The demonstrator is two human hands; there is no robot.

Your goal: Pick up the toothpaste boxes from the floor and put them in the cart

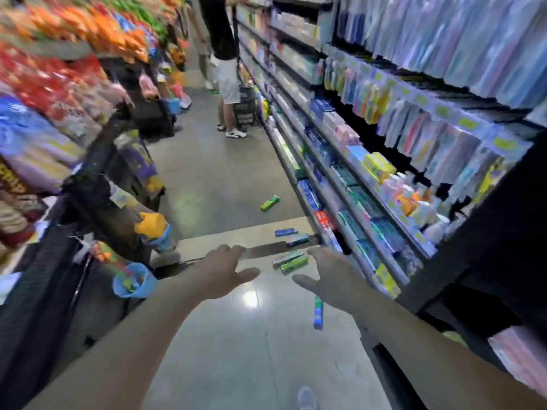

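Several toothpaste boxes lie scattered on the aisle floor. A green box lies farthest off, a blue one and a dark one lie nearer the shelf foot. Two green-and-white boxes lie together between my hands. A blue and green box lies just below my right hand. My left hand and my right hand both reach forward above the floor, fingers spread, holding nothing. The black cart stands at the left, tilted in the view.
Shelves of toothpaste and toothbrushes line the right side. Snack bags fill the left display. A person in white shorts stands farther down the aisle with a black basket. My shoe shows at the bottom.
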